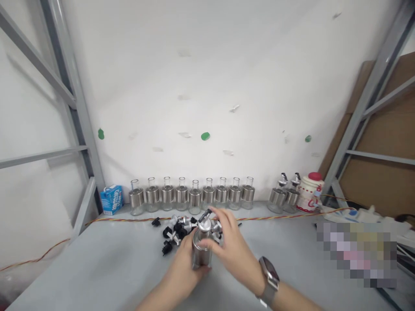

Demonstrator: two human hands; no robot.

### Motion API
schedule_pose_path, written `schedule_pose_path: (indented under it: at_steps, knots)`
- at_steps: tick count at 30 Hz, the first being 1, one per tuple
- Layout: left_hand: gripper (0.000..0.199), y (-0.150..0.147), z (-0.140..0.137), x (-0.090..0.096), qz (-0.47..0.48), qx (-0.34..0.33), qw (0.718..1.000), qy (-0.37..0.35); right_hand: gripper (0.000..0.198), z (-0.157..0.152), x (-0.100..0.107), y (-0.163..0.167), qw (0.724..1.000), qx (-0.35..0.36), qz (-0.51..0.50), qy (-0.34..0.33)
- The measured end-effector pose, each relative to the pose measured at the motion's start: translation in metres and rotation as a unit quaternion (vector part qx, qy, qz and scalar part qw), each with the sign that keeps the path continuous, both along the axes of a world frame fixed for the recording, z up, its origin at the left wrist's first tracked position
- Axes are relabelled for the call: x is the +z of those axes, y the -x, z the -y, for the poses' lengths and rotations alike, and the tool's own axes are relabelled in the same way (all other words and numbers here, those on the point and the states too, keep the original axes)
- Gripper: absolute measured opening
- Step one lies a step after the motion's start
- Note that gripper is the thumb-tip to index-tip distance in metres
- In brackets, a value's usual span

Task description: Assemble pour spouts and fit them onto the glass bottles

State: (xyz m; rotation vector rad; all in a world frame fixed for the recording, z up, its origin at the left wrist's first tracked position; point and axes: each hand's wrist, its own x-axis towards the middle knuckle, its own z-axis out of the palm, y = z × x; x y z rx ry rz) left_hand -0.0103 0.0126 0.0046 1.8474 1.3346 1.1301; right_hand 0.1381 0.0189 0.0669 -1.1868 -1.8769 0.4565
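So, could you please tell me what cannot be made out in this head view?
- Lower bottle: mostly wrapped by the left hand.
- Spout cap: its seating is partly hidden by the right hand.
- Loose spouts: too small to count.
- Right table area: pixelated.

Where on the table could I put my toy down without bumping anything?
Bare table left of the hands, below the striped cable. Another patch between the hands and the blurred pile. Crowded: the bottle row and black spouts.

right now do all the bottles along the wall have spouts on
No, the nine bottles in the row have bare open necks; only the two right-hand bottles carry spouts.
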Motion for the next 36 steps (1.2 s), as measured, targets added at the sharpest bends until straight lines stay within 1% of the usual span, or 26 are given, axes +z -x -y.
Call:
schedule_pose_path:
  at_steps: [1,3,5,7,9,11,13,14,16,18,20,23,25,27,28,29,31,33,36]
  knots:
    - [0.072,-0.001,0.001,0.0,-0.009,-0.01,1.0,0.0,0.066,0.005,-0.009,0.001,1.0,0.003,0.003,0.012]
    - [0.069,-0.003,0.003,0.002,-0.049,-0.007,0.999,-0.016,0.069,0.012,-0.023,0.004,0.999,-0.001,-0.007,0.036]
    - [0.069,-0.004,0.004,0.004,-0.106,0.001,0.994,-0.035,0.062,0.014,-0.027,0.003,0.997,0.009,-0.035,0.062]
    - [0.075,-0.003,0.005,0.004,-0.151,-0.004,0.988,-0.034,0.052,0.011,-0.024,-0.003,0.992,0.053,-0.069,0.093]
    - [0.081,-0.003,0.006,0.003,-0.164,-0.017,0.986,-0.023,0.048,0.004,-0.017,-0.013,0.978,0.126,-0.104,0.13]
    - [0.077,-0.003,0.007,0.002,-0.148,-0.023,0.989,-0.009,0.051,-0.004,-0.012,-0.023,0.957,0.192,-0.138,0.165]
    - [0.068,-0.003,0.009,0.002,-0.124,-0.019,0.992,-0.003,0.048,-0.007,-0.012,-0.03,0.947,0.21,-0.149,0.189]
    - [0.063,-0.004,0.009,0.002,-0.117,-0.018,0.993,-0.006,0.048,-0.006,-0.015,-0.031,0.949,0.199,-0.147,0.193]
    - [0.055,-0.005,0.01,0.002,-0.121,-0.031,0.992,-0.022,0.051,-0.001,-0.024,-0.029,0.963,0.148,-0.133,0.183]
    - [0.057,-0.005,0.01,0.001,-0.135,-0.061,0.988,-0.032,0.055,0.006,-0.034,-0.025,0.977,0.081,-0.126,0.152]
    - [0.062,-0.004,0.009,-0.001,-0.148,-0.085,0.985,-0.027,0.057,0.01,-0.04,-0.024,0.983,0.035,-0.13,0.123]
    - [0.06,-0.002,0.009,-0.003,-0.172,-0.083,0.981,-0.029,0.062,0.001,-0.035,-0.035,0.983,-0.026,-0.159,0.088]
    - [0.055,-0.001,0.009,-0.001,-0.19,-0.076,0.978,-0.05,0.061,-0.017,-0.024,-0.054,0.975,-0.088,-0.195,0.054]
    - [0.051,-0.001,0.009,0.001,-0.206,-0.072,0.973,-0.076,0.058,-0.045,-0.015,-0.081,0.966,-0.156,-0.204,-0.017]
    - [0.049,-0.001,0.009,0.001,-0.211,-0.074,0.971,-0.088,0.058,-0.061,-0.013,-0.096,0.96,-0.201,-0.19,-0.054]
    - [0.047,-0.002,0.01,0.002,-0.214,-0.077,0.969,-0.098,0.06,-0.077,-0.013,-0.112,0.953,-0.247,-0.164,-0.069]
    - [0.043,-0.003,0.01,0.003,-0.213,-0.088,0.967,-0.111,0.065,-0.108,-0.019,-0.143,0.935,-0.328,-0.109,-0.079]
    - [0.039,-0.004,0.011,0.003,-0.21,-0.095,0.966,-0.118,0.071,-0.134,-0.03,-0.168,0.929,-0.362,-0.038,-0.071]
    - [0.037,-0.004,0.011,0.002,-0.214,-0.097,0.965,-0.118,0.072,-0.161,-0.049,-0.191,0.935,-0.348,-0.002,-0.06]
